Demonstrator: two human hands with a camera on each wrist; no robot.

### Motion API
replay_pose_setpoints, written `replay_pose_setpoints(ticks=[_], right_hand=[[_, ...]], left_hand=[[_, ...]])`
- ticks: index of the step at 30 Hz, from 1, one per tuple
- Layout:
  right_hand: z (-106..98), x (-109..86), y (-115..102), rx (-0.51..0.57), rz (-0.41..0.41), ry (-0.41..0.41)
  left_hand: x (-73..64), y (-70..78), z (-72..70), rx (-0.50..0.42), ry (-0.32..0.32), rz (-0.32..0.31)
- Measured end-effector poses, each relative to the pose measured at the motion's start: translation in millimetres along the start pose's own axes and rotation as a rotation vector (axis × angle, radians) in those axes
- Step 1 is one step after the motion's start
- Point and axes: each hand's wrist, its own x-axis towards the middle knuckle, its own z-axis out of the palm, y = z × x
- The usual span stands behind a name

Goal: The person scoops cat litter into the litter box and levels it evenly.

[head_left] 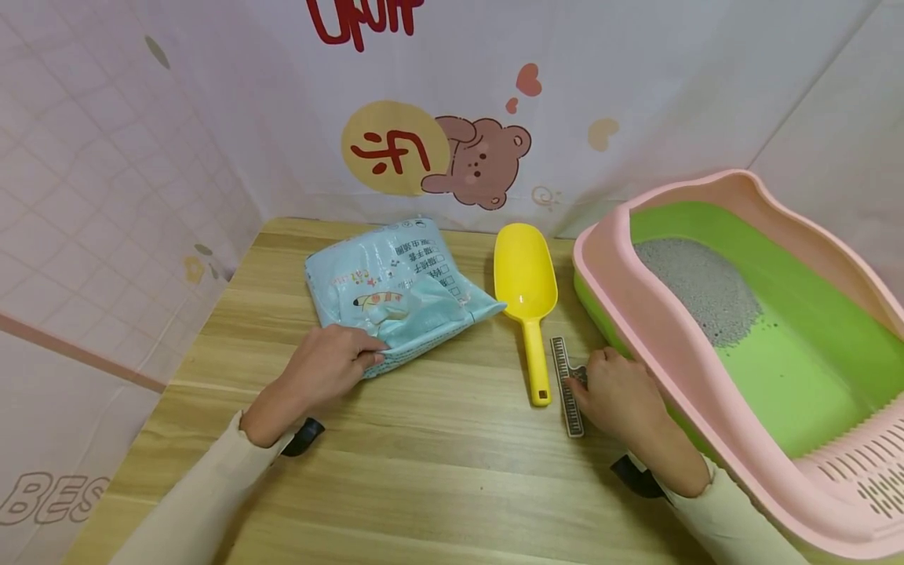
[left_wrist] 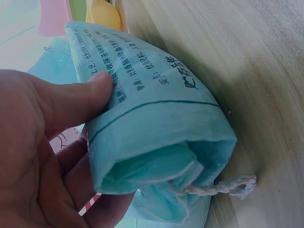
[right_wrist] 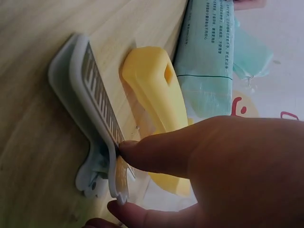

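Note:
A soft, light-blue printed litter bag [head_left: 346,271] lies on the wooden table, its near end crumpled and folded in. My left hand [head_left: 321,369] pinches that near edge. In the left wrist view, the thumb [left_wrist: 83,97] lies on the printed side, fingers behind; the bag's mouth gapes, showing a tucked-in liner and a twisted white cord [left_wrist: 218,187]. My right hand [head_left: 625,392] grips a flat, wide-jawed bag clip [head_left: 567,392] by its lever end. In the right wrist view, the thumb [right_wrist: 152,154] presses the clip's patterned face, with a fingertip at the lever tip.
A yellow scoop [head_left: 526,271] lies between the bag and the clip, handle towards me. On the right stands a pink-rimmed green litter box [head_left: 671,314] with grey granules [head_left: 699,286] heaped at its far end. A printed wall cloth [head_left: 282,118] borders the table's back and left side.

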Motion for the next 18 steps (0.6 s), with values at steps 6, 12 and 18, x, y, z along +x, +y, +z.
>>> replay_pose_setpoints(ticks=[6, 12, 18], right_hand=[[0.5, 1.9, 0.8, 0.018, 0.001, 0.008], [-0.9, 1.8, -1.1, 0.034, 0.004, 0.001], [-0.6, -1.5, -2.7, 0.039, 0.006, 0.012]], left_hand=[[0.9, 0.8, -1.4, 0.006, 0.008, 0.003], [0.2, 2.9, -2.9, 0.012, 0.011, 0.009], [-2.3, 4.5, -2.7, 0.017, 0.009, 0.014]])
